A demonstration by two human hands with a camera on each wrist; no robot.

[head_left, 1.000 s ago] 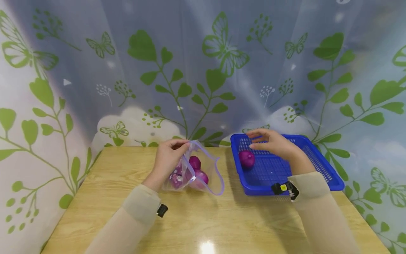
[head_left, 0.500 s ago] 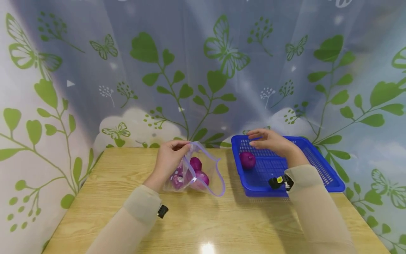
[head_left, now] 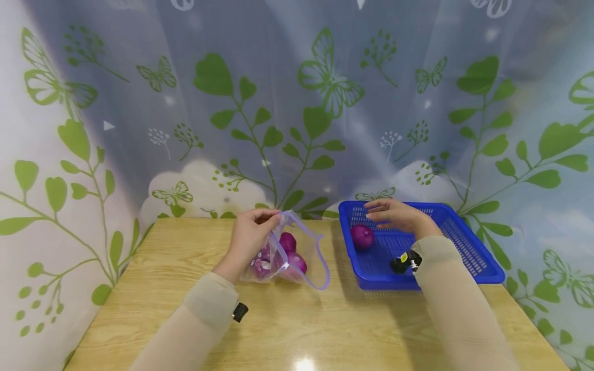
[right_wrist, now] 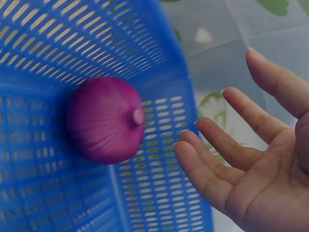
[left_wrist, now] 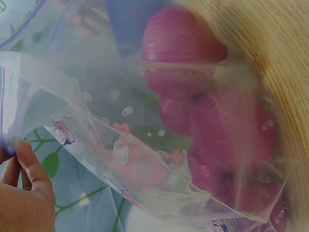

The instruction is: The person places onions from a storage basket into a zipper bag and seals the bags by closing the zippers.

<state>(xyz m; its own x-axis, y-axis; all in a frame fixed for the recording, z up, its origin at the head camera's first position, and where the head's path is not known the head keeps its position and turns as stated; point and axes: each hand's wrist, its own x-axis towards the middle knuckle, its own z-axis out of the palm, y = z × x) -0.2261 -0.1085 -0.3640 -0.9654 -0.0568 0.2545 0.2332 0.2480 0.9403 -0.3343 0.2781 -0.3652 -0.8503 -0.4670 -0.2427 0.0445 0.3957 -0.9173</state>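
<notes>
Head view, onion (head_left: 362,236) below right hand (head_left: 396,216)

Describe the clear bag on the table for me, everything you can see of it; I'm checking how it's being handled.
The bag is a clear, soft plastic zip pouch with a purple band along its mouth and small cartoon prints on its side. It lies on the wooden table, left of the blue basket, with its mouth gaping toward the basket. Several purple onions sit inside, pressed against the film. The left hand pinches its upper rim, lifting that edge; the right hand is apart from it, over the basket.
</notes>
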